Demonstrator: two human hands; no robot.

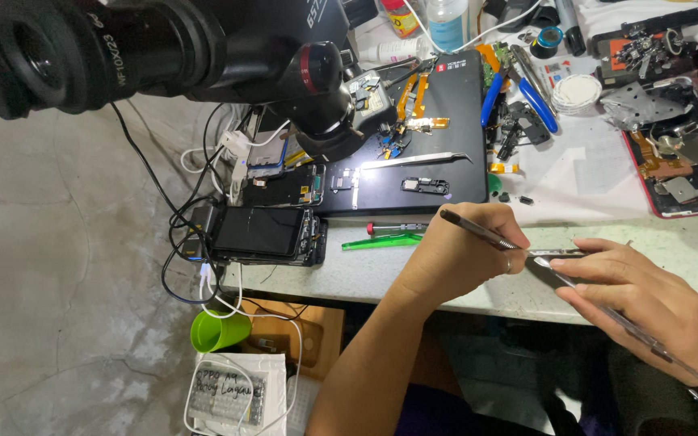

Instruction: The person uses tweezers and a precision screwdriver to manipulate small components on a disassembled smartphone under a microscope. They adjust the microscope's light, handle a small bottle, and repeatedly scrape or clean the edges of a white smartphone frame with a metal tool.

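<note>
Two hands [462,246] [648,295] pinching metal tools [478,230]; white labelled box [232,391] below bench.

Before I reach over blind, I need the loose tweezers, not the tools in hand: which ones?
Find the black rectangular mat under the black microscope. Across its middle lie slim silver metal tweezers, tips pointing right. Unlike the blue-handled pliers beside the mat, they are bare, pale metal.

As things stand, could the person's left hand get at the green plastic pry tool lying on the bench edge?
Probably yes. The green pry tool lies just beside the left hand with nothing between them, but that hand already grips a metal tool, which it would likely have to put down first.
</note>
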